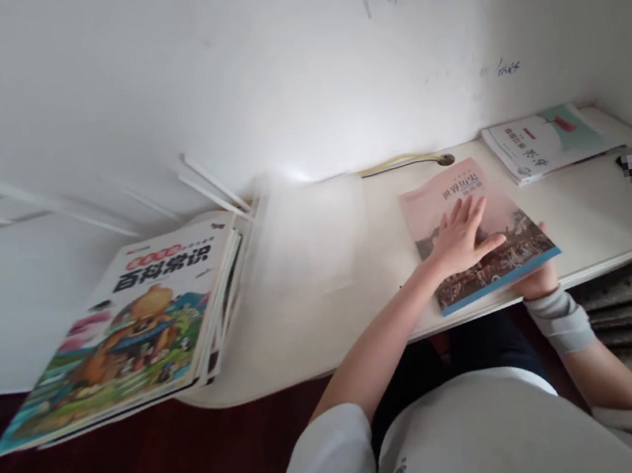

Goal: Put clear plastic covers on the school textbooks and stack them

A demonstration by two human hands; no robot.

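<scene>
Head view: what could go wrong with that pink book?

It lies at the counter's front edge, so I'd worry about it sliding off. The likely cause would be a push on its near side while the support beneath gave way. Also, the stack of books seems to jut past the counter's left end; a careless knock there could tip it

And the fingers?

On the left hand they're spread wide, palm down on the pink book, grasping nothing

What about the right hand?

It's at the counter's front edge, mostly hidden under the book's near right corner, with what looks like 1 fingertip showing beyond it. I'd guess it supports from below, but I can't tell how bent its fingers are or whether they grip

Anything else about?

Some workbooks lie at the counter's back right, well apart from the 2 hands
</scene>
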